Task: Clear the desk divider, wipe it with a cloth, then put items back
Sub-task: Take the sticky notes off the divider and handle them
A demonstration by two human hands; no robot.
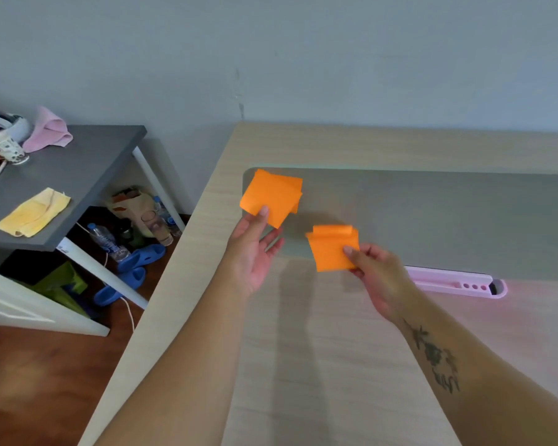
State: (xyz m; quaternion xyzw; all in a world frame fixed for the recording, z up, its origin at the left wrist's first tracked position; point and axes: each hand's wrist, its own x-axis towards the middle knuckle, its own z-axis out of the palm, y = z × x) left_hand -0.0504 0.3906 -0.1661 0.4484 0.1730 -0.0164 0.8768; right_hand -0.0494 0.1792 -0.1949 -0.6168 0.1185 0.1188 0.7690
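Observation:
The grey desk divider (438, 220) stands upright across the light wooden desk (319, 349), held in a pink base (458, 284). My left hand (255, 255) pinches a small bunch of orange sticky notes (271, 197) in front of the divider's upper left corner. My right hand (377, 275) grips a second bunch of orange sticky notes (334, 249), its top edge curled, lower and closer to me against the divider's bottom edge. Whether either bunch touches the panel I cannot tell.
At the left stands a dark grey side table (87, 175) with a yellow cloth (34, 212), a pink cloth (49, 132) and a cup (7, 146). Under it lie bottles, blue slippers (136, 265) and a white cable. A grey wall is behind.

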